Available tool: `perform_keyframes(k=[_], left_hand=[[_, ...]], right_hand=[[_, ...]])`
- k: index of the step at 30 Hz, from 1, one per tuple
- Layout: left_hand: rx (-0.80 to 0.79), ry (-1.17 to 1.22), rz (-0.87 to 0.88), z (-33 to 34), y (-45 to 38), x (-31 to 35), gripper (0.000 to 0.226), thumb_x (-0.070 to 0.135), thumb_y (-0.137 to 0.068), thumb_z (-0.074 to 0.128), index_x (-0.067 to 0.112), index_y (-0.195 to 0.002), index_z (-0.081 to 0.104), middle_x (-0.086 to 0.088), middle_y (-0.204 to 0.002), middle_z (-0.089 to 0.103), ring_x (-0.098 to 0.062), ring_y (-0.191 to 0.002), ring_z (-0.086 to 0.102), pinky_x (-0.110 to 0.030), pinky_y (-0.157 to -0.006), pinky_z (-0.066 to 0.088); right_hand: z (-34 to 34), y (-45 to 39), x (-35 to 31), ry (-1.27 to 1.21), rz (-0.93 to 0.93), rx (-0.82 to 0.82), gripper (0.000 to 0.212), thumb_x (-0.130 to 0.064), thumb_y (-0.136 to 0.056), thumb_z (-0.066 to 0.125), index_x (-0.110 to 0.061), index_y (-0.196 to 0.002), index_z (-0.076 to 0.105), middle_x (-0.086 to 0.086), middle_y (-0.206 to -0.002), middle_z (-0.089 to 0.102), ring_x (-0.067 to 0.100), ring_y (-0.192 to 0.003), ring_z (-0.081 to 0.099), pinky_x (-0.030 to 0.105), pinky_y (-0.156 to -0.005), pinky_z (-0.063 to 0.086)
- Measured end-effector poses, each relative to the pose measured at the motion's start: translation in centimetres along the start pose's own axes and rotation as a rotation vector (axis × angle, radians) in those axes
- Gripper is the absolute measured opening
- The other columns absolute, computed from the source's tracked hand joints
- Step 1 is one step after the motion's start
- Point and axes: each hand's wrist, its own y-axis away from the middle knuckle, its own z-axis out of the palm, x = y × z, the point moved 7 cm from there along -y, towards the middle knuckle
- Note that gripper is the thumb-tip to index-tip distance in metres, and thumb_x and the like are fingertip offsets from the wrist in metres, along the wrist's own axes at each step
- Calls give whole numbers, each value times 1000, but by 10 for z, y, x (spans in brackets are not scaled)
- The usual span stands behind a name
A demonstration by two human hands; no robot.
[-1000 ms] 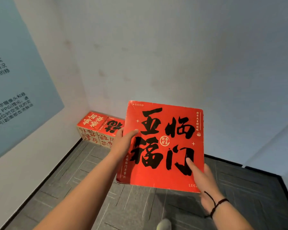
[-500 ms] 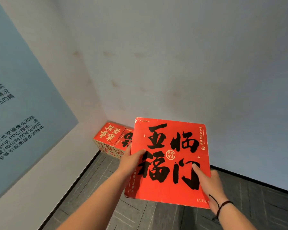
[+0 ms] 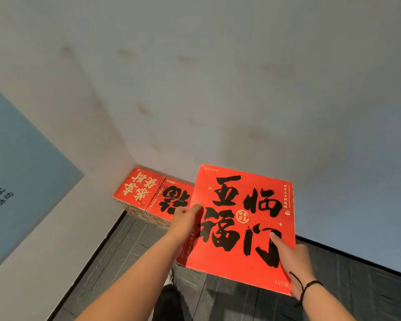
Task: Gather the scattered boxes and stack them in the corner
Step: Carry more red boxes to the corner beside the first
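I carry a large red box with big black characters on its top, held in the air in front of me. My left hand grips its left side with the thumb on top. My right hand grips its near right corner, thumb on the top face. Two smaller red boxes stand side by side on the floor in the corner: one with gold characters against the left wall, and one with black characters partly hidden behind the carried box.
Pale walls meet in the corner behind the boxes. A blue panel with text covers the left wall. Dark grey carpet tiles cover the floor. My shoe shows below the carried box.
I have walked closer to the corner; the two floor boxes look larger and nearer. Both hands keep the same grip on the big red box.
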Motion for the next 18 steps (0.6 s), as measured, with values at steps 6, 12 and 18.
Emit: perform_keyframes(k=[6, 12, 18], left_hand=[[-73, -160, -26, -2, -132, -6, 42, 43, -101, 48, 18, -69, 42, 0, -57, 45, -14, -44, 41, -29, -57, 33], [-179, -413, -108, -14, -269, -41, 48, 26, -95, 43, 16, -49, 53, -12, -61, 57, -25, -60, 53, -32, -62, 38], [-180, -561, -184, -16, -395, -120, 56, 19, -104, 43, 15, -49, 52, -8, -61, 59, -27, -67, 55, -35, -71, 45]], right_hand=[[68, -67, -12, 1, 26, 55, 27, -39, -93, 72, -20, -112, 72, 8, -99, 77, 34, -94, 73, 61, -92, 57], [139, -168, 20, -81, 132, 71, 45, -48, -81, 81, -37, -122, 67, 8, -114, 76, 39, -100, 73, 68, -77, 59], [195, -275, 88, -48, 175, 80, 39, -51, -83, 79, -39, -119, 69, 2, -112, 77, 33, -101, 73, 62, -85, 60]])
